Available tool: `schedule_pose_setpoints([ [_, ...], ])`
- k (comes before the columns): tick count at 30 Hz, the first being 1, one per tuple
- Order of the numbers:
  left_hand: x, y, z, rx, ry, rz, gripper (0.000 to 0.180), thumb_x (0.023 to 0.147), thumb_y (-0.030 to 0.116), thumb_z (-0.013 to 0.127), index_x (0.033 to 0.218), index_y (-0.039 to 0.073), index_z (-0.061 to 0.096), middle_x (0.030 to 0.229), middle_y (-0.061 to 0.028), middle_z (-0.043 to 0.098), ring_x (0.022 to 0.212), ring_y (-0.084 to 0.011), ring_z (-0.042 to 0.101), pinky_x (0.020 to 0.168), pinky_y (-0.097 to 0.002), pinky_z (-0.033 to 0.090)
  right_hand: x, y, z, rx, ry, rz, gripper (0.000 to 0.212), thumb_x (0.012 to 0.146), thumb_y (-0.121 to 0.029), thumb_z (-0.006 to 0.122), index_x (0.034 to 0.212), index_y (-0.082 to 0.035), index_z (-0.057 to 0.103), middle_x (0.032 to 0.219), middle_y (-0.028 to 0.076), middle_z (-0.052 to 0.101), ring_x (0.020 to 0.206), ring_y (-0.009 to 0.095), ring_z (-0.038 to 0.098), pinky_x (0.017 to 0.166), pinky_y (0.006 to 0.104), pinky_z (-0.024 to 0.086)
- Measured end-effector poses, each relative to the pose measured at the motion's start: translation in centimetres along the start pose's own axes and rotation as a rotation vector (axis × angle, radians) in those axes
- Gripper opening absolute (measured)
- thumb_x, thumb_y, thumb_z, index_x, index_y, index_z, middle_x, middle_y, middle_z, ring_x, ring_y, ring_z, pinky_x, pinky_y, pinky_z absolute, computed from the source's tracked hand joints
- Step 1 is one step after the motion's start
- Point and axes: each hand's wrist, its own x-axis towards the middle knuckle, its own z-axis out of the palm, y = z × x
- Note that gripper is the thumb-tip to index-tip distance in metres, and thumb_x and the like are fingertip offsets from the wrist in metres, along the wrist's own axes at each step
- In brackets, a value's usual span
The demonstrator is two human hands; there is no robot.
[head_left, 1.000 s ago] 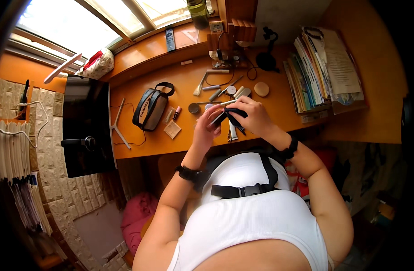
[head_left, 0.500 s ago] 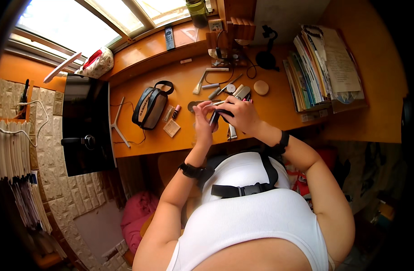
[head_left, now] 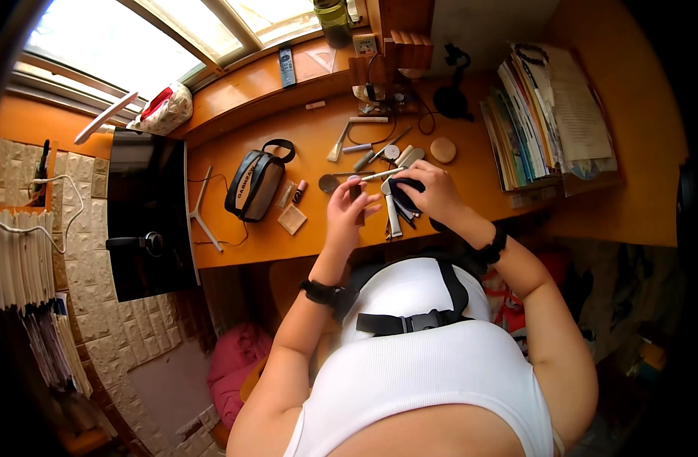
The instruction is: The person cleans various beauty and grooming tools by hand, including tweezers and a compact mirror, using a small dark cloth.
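Note:
My left hand [head_left: 344, 217] is raised over the desk's front part, fingers closed on a small dark reddish-brown cosmetic item [head_left: 357, 199]; its exact kind is unclear. To its right, my right hand [head_left: 438, 195] pinches a soft-looking dark object [head_left: 407, 195], partly covered by the fingers. Between the hands a white tube [head_left: 394, 219] lies on the desk, beside some thin dark items. Just beyond are a slim pale stick [head_left: 382, 174], a round dark disc [head_left: 328, 183] and several small cosmetics. A square beige compact [head_left: 292, 218] and a pink tube [head_left: 301, 186] lie left of my left hand.
A black zipped bag with a handle [head_left: 255, 183] stands on the desk's left, near a monitor [head_left: 147, 213]. A round beige case [head_left: 443, 150] lies at the back right. Upright books and papers [head_left: 524, 122] fill the right side; a black stand [head_left: 453, 95] is behind.
My hands have drawn apart. The right has moved right with the dark object, uncovering the white tube; the left has turned, showing the reddish-brown item.

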Motion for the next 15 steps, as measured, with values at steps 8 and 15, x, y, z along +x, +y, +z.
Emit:
schedule_pose_setpoints([
  [8, 0.4, 0.1, -3.6, -0.349, -0.190, -0.260, 0.036, 0.105, 0.027, 0.038, 0.133, 0.007, 0.051, 0.141, -0.0205, 0.054, 0.057, -0.0198, 0.059, 0.053, -0.0277, 0.048, -0.5, -1.0, -0.6, 0.016, -0.056, 0.027, 0.018, 0.083, -0.010, 0.074, 0.100, -0.009, 0.075, 0.093, 0.010, 0.067, 0.082, 0.029, 0.068, 0.073, 0.0351, 0.054],
  [15, 0.4, -0.8, -2.1, -0.319, -0.135, -0.403, 0.044, 0.107, 0.046, 0.032, 0.124, 0.012, 0.056, 0.128, -0.0111, 0.065, 0.046, -0.0120, 0.039, 0.045, -0.0250, 0.032, 0.8, -2.6, 1.8, 0.038, -0.075, -0.091, 0.025, 0.081, -0.011, 0.075, 0.106, -0.013, 0.074, 0.093, 0.008, 0.066, 0.080, 0.028, 0.068, 0.071, 0.0355, 0.056],
])
